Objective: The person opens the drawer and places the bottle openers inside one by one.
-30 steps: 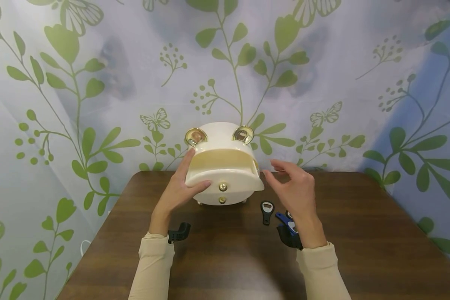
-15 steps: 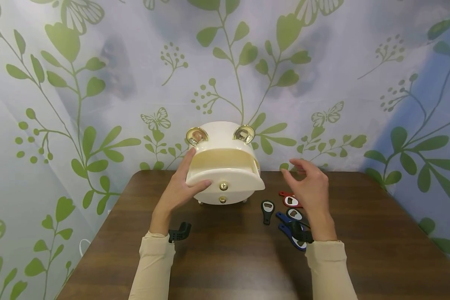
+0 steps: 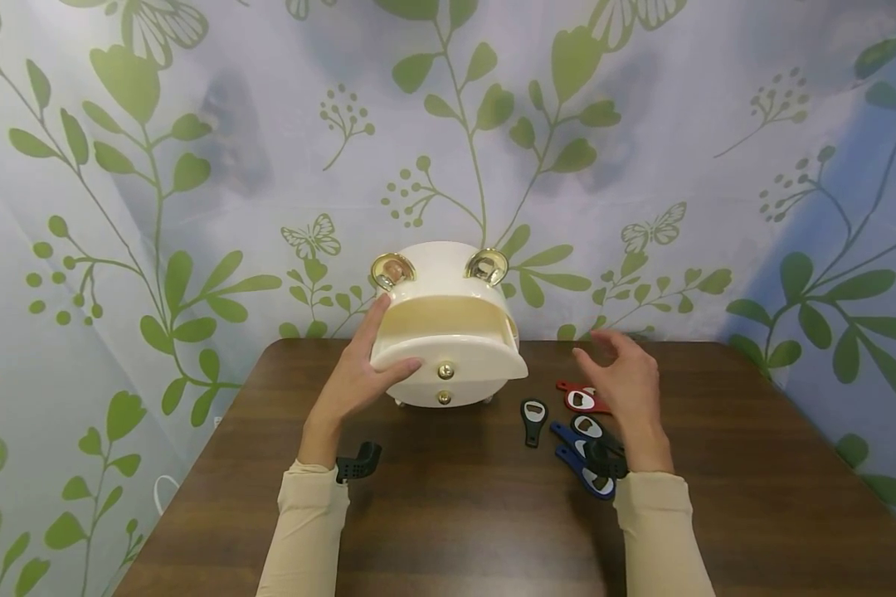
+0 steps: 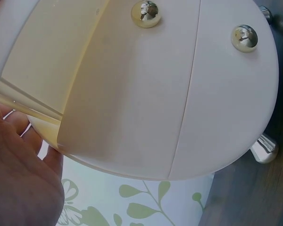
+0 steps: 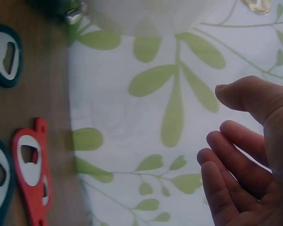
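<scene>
A white rounded two-drawer box (image 3: pixel 440 265) stands at the back of the table, with two gold round ornaments and small metallic feet. Its upper drawer (image 3: pixel 448 352), with a gold knob, is pulled out; the lower one is closed. My left hand (image 3: pixel 354 377) rests its fingers against the box's left side, its thumb overlapping the drawer front in the head view. To the right of the box, my right hand (image 3: pixel 627 385) hovers with loosely bent fingers, thumb apart, holding nothing. Below it lie several bottle openers, among them red ones (image 5: pixel 28 162) and a blue one (image 3: pixel 588 474), partly hidden by the wrist camera.
A single dark bottle opener (image 3: pixel 533 421) lies apart from the others, near the box's right front foot. The brown wooden table (image 3: pixel 448 514) meets a leaf-patterned cloth backdrop (image 3: pixel 448 124) behind the box. A white cable (image 3: pixel 159 493) shows at the left.
My right hand has moved right, away from the drawer's right corner, and dropped slightly, uncovering the red and blue bottle openers. The left hand and the box stay as they were.
</scene>
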### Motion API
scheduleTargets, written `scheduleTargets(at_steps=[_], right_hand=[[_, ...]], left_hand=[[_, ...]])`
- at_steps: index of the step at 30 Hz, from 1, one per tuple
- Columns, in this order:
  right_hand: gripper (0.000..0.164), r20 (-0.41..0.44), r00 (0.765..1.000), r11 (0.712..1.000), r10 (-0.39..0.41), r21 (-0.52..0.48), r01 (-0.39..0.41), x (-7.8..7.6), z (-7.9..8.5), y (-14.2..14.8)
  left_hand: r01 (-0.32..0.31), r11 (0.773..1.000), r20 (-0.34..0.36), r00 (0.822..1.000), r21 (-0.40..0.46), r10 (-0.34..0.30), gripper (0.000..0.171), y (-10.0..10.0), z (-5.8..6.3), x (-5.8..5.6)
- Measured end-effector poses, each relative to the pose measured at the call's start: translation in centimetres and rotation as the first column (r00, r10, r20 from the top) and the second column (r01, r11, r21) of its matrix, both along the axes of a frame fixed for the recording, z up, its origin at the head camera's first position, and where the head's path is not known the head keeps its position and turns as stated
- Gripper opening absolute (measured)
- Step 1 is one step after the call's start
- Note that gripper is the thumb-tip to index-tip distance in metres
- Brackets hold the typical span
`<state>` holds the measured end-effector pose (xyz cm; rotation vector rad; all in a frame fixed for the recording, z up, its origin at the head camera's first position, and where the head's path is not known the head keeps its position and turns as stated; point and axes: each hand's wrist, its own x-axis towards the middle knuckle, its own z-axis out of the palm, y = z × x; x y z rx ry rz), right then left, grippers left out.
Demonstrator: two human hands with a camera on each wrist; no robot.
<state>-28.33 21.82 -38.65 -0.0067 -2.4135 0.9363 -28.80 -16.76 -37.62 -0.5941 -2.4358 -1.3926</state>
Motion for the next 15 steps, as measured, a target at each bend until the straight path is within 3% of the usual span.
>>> scheduleTargets(at_steps=[6, 15], right_hand=[[0.044, 0.106, 0.994, 0.999, 0.017, 0.04, -0.021, -1.1, -1.9, 0.8], [0.046, 0.203, 0.978, 0.999, 0.039, 0.016, -0.043, -2.3, -5.1, 1.5]], left_hand=[[0.005, 1.0, -0.004, 1.0, 0.004, -0.005, 0.1, -0.1, 0.0, -0.1], [-0.003, 1.0, -0.008, 1.0, -0.003, 0.003, 0.1, -0.1, -0.2, -0.1]])
